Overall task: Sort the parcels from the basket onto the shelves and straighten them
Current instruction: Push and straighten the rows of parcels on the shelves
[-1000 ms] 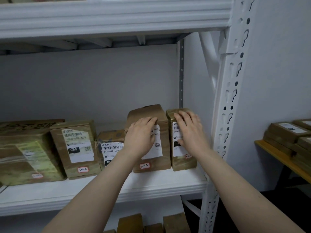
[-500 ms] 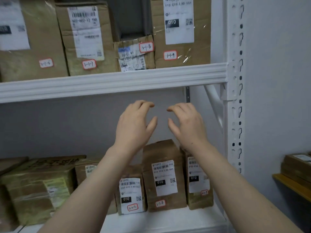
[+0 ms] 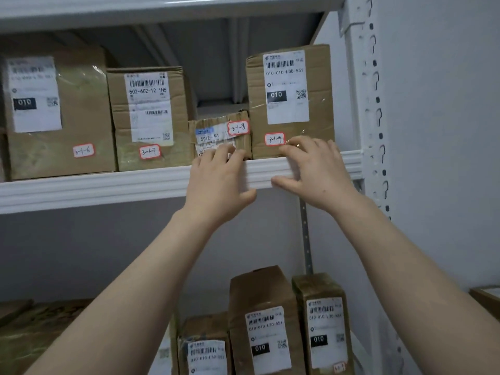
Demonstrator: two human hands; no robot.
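Head: creased cardboard parcel [image 3: 290,109] (glossy tape [image 3: 319,104]).

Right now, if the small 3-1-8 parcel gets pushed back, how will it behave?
The 3-1-8 parcel is low and squat, so it should slide, not tip. Its creased cardboard and wrinkled tape suggest a soft face that may dent. Flanked closely by the taller 3-1-7 box and 3-1-9 box, it will probably track straight.

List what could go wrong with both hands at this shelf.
The right hand touches the tall box at its bottom edge, flush with the shelf lip: a pull there might tip it forward. The left hand touches the small box beside it; a push could slide it back out of line.
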